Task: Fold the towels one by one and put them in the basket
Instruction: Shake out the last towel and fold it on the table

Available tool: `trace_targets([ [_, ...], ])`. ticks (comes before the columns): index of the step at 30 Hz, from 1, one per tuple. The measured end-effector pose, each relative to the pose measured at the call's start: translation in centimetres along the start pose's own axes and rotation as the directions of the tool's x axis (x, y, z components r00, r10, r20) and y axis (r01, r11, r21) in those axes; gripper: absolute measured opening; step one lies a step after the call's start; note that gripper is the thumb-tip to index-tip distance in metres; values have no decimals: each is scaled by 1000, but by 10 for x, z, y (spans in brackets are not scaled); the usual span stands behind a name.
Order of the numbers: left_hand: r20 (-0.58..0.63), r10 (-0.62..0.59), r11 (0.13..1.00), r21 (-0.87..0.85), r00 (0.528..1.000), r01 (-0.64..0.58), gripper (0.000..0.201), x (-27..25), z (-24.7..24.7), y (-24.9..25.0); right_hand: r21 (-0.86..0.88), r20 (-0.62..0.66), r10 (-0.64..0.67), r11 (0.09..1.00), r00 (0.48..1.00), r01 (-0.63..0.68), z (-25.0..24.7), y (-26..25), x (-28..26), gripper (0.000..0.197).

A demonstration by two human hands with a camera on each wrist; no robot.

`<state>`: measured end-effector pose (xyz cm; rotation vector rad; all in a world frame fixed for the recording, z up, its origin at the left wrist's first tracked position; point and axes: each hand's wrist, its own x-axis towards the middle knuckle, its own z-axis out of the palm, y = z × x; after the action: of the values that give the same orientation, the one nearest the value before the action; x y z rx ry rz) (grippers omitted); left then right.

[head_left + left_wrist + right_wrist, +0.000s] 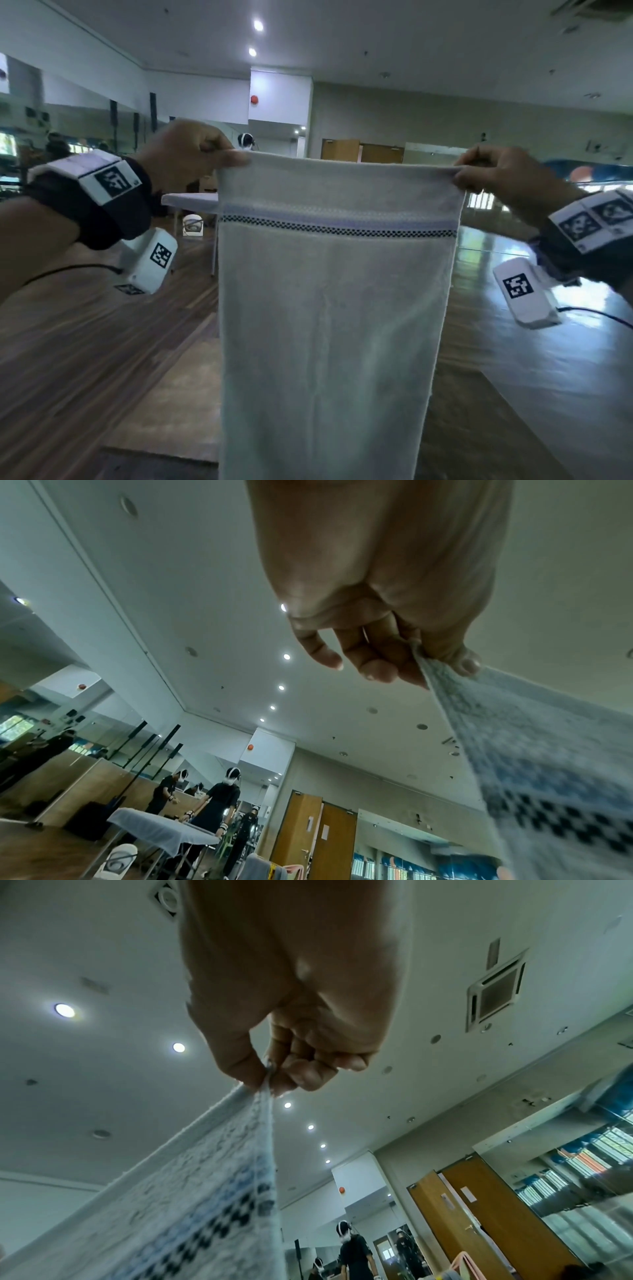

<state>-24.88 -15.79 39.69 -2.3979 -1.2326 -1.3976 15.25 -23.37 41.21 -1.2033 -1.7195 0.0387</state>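
Observation:
A white towel (329, 308) with a pale blue band and a black checkered stripe hangs full length in front of me, held up in the air. My left hand (219, 157) pinches its top left corner between thumb and fingers. My right hand (466, 173) pinches the top right corner, and the top edge is stretched flat between the two. In the left wrist view the left hand (428, 664) grips the towel (534, 764) at its corner. In the right wrist view the right hand (267, 1077) does the same on the towel (205, 1191). No basket is in view.
A brown table top (164, 411) lies below and behind the towel, on a wooden floor (68, 342). A white-covered table (188, 200) stands farther back on the left, with several people (222, 796) working near it. Wooden doors (363, 152) are at the far wall.

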Motion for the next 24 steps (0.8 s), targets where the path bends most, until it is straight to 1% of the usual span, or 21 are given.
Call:
trace_targets([
  [2,13,9,1000,25,1000,-10,23,13,5,-9,-22,-46,-7,1000,999,6,0,2,14,20],
  [3,43,12,999,41,999,-14,22,17,10,-16,-55,-50,-4,999,999,1,2,6,19,19],
  [4,104,17,998,66,994,-24,20,18,18,-23,-113,-29,2,994,1000,-5,8,12,23,17],
  [5,180,26,994,98,983,-44,16,17,27,-30,-199,34,12,980,999,-5,16,21,25,16],
  [6,259,25,989,135,966,-61,12,14,40,-38,-308,133,47,951,990,-4,26,33,26,15],
  [7,333,16,981,177,943,-79,7,9,53,-47,-418,247,114,908,962,0,39,45,25,14],
  [8,398,6,972,215,918,-99,8,2,68,-55,-513,342,194,859,920,9,51,58,24,13],
  [9,443,-13,962,251,897,-110,14,-3,82,-65,-575,394,255,818,883,21,63,70,22,13],
  [10,451,-23,954,276,892,-115,16,-7,94,-73,-611,401,275,791,874,31,72,80,21,15],
  [11,417,-22,947,300,909,-115,14,-8,101,-79,-624,372,249,780,894,42,77,86,24,17],
  [12,347,5,944,309,938,-120,12,-4,104,-83,-621,306,195,783,932,40,79,87,28,18],
  [13,249,37,944,309,968,-116,13,4,102,-83,-599,213,124,800,969,29,78,84,33,16],
  [14,136,64,949,298,989,-103,13,15,97,-81,-568,108,55,823,993,16,74,78,40,12],
  [15,20,87,954,286,996,-89,14,27,89,-76,-539,6,-15,842,1000,16,69,70,48,9],
  [16,-71,103,958,276,992,-80,16,40,80,-69,-519,-78,-67,855,995,17,62,63,57,8],
  [17,-131,109,961,269,985,-71,18,51,71,-61,-506,-140,-100,863,985,16,55,55,65,9],
  [18,-168,113,963,263,979,-66,19,61,63,-54,-498,-181,-113,867,977,8,49,48,71,9],
  [20,-202,113,966,250,973,-60,20,69,52,-42,-500,-219,-111,866,969,-14,39,40,79,10],
  [22,-195,105,970,237,975,-57,21,67,46,-37,-500,-211,-87,865,974,-32,33,35,80,9],
  [24,-159,88,975,216,983,-52,21,60,44,-35,-484,-163,-63,875,985,-24,32,33,74,12],
])
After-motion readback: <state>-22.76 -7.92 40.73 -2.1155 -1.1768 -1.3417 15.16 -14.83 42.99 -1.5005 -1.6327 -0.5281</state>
